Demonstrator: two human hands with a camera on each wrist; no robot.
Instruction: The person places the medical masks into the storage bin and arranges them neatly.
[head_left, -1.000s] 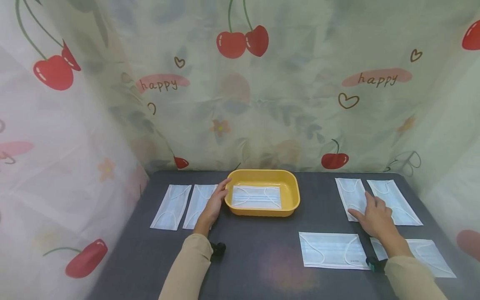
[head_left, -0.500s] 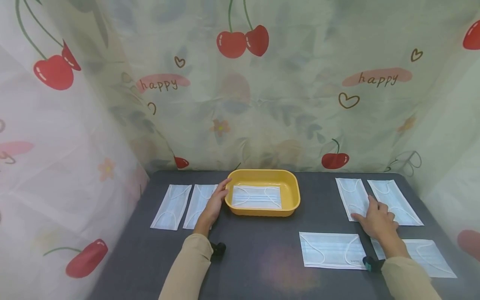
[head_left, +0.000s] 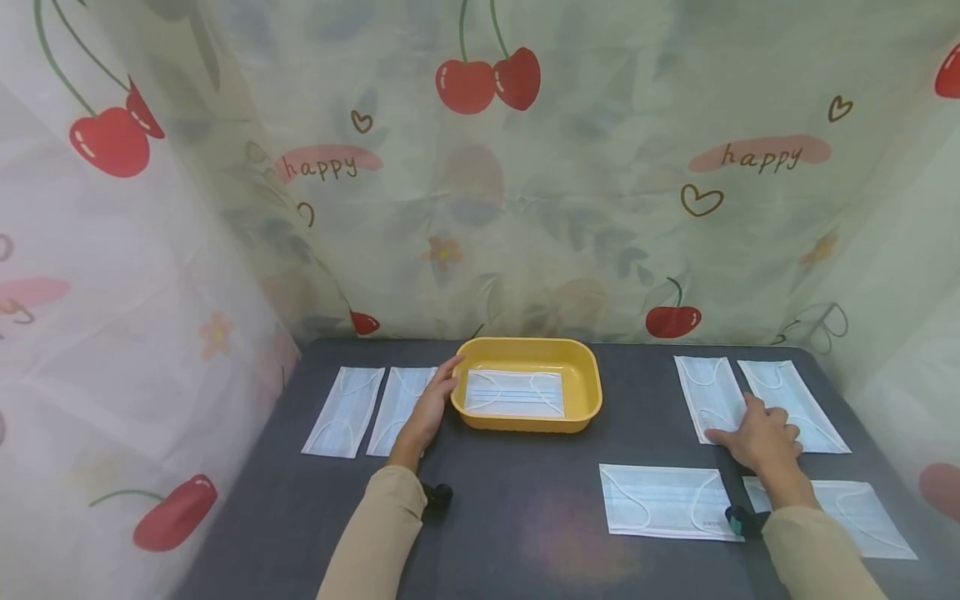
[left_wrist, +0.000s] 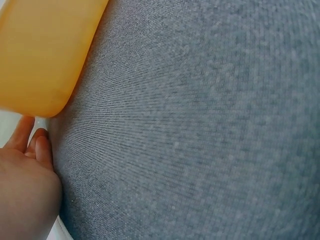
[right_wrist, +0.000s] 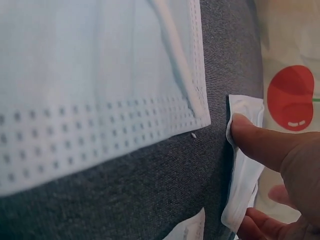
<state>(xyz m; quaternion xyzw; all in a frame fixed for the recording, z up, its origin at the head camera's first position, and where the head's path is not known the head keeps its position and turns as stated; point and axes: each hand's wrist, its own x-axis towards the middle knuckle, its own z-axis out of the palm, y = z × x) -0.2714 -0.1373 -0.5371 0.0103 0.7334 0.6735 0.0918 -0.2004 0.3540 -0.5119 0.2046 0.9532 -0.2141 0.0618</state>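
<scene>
Head view: my right hand [head_left: 762,437] pinches a mask [head_left: 705,387]. My left hand [head_left: 425,414], fingers [head_left: 447,368] extended, touches the yellow basin [head_left: 525,423].

Pale cherry-print sheeting [head_left: 570,208] wraps round from 9 o'clock to 3, kinda wrinkly, brighter over at 9. Twin red cherries [head_left: 483,81] up at 12, "happy" lettering [head_left: 330,165] at 10 and 2. Dark grey table [head_left: 510,475] at 6, faint pinkish patch [head_left: 581,533] around 5.

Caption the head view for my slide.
Left hand at a yellow tray containing a mask; right hand on another mask on the dark table.
</scene>
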